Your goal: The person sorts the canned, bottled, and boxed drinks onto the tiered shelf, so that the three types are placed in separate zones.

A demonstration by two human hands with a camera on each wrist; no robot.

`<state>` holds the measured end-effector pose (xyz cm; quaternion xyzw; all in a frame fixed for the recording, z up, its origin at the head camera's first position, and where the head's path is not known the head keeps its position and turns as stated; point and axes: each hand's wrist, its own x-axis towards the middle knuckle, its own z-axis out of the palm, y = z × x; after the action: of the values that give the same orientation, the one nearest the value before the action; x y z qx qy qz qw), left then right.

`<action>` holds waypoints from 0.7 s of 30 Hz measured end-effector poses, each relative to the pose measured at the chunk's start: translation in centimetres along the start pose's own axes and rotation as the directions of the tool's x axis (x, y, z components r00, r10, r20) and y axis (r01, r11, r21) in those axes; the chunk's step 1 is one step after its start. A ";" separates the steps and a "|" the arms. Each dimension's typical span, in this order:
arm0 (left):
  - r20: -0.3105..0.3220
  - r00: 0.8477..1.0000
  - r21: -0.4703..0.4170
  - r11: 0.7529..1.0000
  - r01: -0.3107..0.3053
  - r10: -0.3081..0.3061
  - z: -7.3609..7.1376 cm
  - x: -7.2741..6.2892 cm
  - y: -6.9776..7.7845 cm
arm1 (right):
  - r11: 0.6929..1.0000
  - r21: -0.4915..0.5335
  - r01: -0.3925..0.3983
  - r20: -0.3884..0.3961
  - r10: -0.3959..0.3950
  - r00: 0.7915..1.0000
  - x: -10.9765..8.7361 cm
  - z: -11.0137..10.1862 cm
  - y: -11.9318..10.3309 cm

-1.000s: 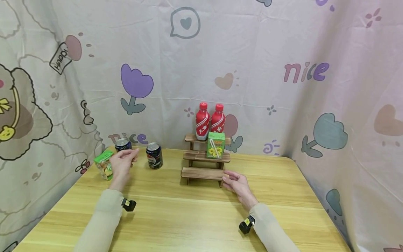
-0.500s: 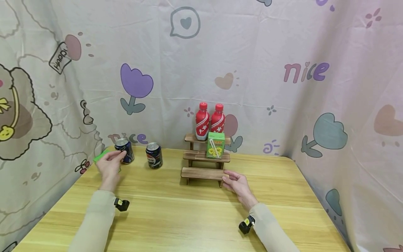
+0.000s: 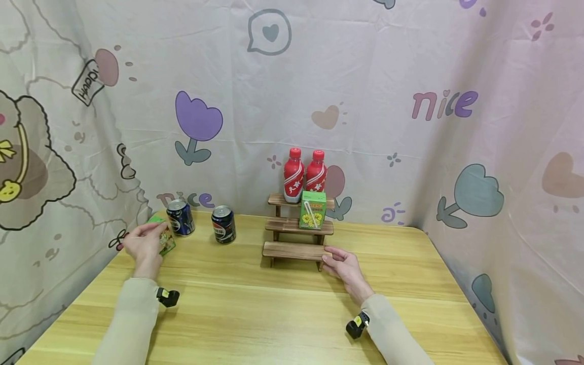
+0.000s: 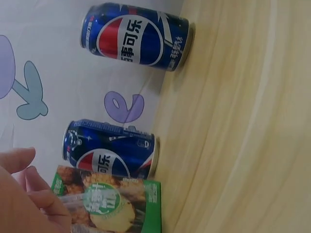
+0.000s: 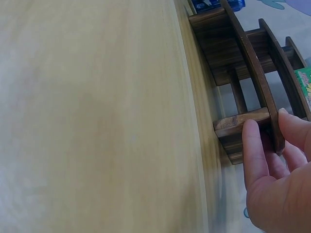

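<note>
My left hand [image 3: 143, 243] is at the table's left side, its fingers overlapping the upper part of a green juice box [image 3: 167, 243] with a pineapple picture. In the left wrist view the bent fingers [image 4: 43, 196] lie before one end of the box; I cannot tell whether they pinch it. Part of the box is hidden behind the hand. My right hand [image 3: 344, 268] holds the right end of the lowest step of a wooden three-step display stand [image 3: 292, 250]. Its thumb and fingers stand on either side of the board in the right wrist view.
Two blue Pepsi cans, a left can [image 3: 181, 220] and a right can [image 3: 223, 225], stand beside the juice box. On the stand are two red bottles, a left bottle [image 3: 293, 175] and a right bottle [image 3: 317, 172], and a green drink carton [image 3: 312, 210]. A printed curtain [image 3: 365, 76] encloses the table.
My left hand has moved left from near the cans to the juice box. The box has turned and shifted slightly right. My right hand and the stand have stayed put.
</note>
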<state>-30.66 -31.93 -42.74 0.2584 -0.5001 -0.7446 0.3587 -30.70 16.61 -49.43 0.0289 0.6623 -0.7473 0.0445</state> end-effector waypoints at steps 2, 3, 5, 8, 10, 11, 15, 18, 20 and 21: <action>-0.014 1.000 -0.003 1.000 0.005 -0.005 -0.2 0.0 0.1 | 1.000 0.000 -0.009 -0.005 0.009 1.000 0.0 0.0 -0.1; -0.019 1.000 0.000 1.000 0.013 -0.013 -0.4 0.0 0.1 | 1.000 -0.001 -0.010 -0.006 0.010 1.000 0.0 0.1 -0.1; -0.034 0.999 0.022 1.000 0.013 -0.012 -0.6 0.1 0.1 | 1.000 -0.005 -0.012 -0.005 0.012 1.000 0.0 0.1 -0.2; -0.054 0.999 0.107 0.994 0.001 0.005 -1.0 0.3 0.1 | 1.000 -0.002 -0.019 -0.008 0.019 1.000 0.0 0.1 -0.2; -0.067 0.998 0.158 0.987 -0.001 0.012 -1.2 0.5 0.0 | 1.000 -0.001 -0.018 -0.009 0.018 1.000 0.0 0.0 -0.1; -0.067 0.998 0.175 0.985 0.003 0.009 -1.3 0.6 0.0 | 1.000 0.000 -0.019 -0.010 0.019 1.000 0.0 0.0 -0.1; -0.063 0.998 0.224 0.974 0.035 -0.022 -1.6 0.9 0.1 | 1.000 0.002 -0.014 -0.012 0.014 1.000 0.0 0.1 -0.2; -0.055 0.998 0.251 0.966 0.054 -0.041 -1.7 1.1 0.1 | 1.000 0.005 -0.007 -0.010 0.007 1.000 -0.1 0.1 -0.2; -0.048 0.997 0.253 0.965 0.063 -0.052 -1.8 1.1 0.1 | 1.000 0.005 -0.005 -0.009 0.006 1.000 -0.1 0.1 -0.2; -0.047 0.997 0.256 0.964 0.064 -0.054 -1.9 1.2 0.1 | 1.000 0.005 -0.005 -0.008 0.005 1.000 -0.1 0.1 -0.3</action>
<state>-29.97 -33.92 -43.39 0.3322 -0.5776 -0.6785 0.3094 -30.58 16.52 -49.14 0.0336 0.6607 -0.7486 0.0434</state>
